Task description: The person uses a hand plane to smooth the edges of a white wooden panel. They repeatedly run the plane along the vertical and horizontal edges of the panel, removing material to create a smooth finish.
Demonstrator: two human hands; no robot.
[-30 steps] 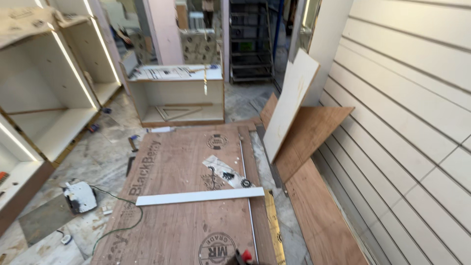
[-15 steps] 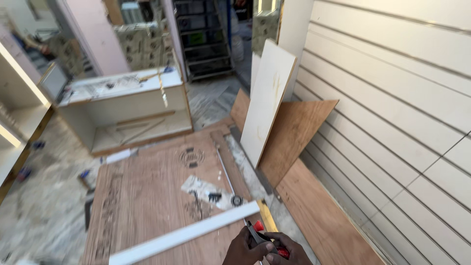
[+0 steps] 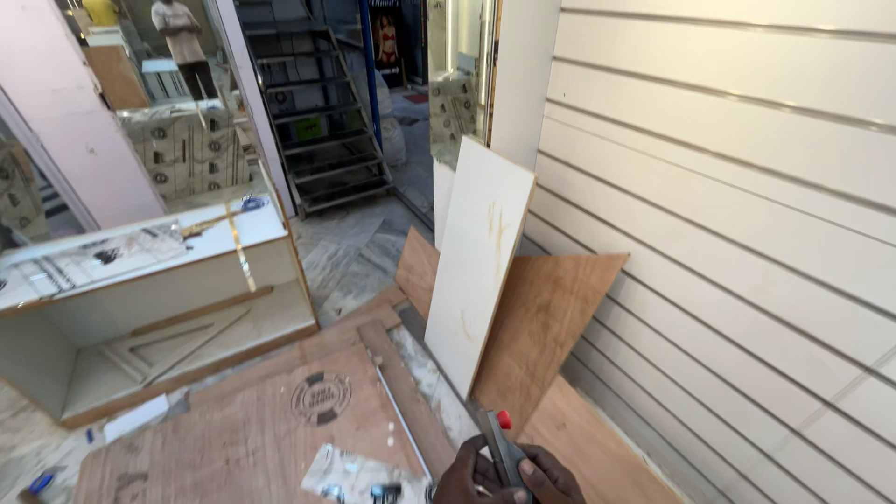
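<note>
At the bottom edge my left hand point(image 3: 464, 478) and my right hand point(image 3: 551, 482) meet around a slim dark grey hand tool with a red tip point(image 3: 504, 442). The tool points up and away from me; its lower part is hidden between the fingers. Both hands hover over the right edge of a large brown plywood sheet point(image 3: 252, 439) lying on the floor. Just left of my hands lies a clear plastic packet of small hardware point(image 3: 350, 474).
A white board point(image 3: 478, 261) and brown plywood offcuts point(image 3: 546, 322) lean on the white slatted wall point(image 3: 737, 215) at right. A thin metal strip point(image 3: 403, 425) lies on the sheet. A white open cabinet point(image 3: 149, 299) stands left; metal stairs point(image 3: 322, 140) and a person point(image 3: 182, 37) behind.
The view has swung up and to the right. The long white strip on the plywood has left the frame. The hands with the tool have risen further into view.
</note>
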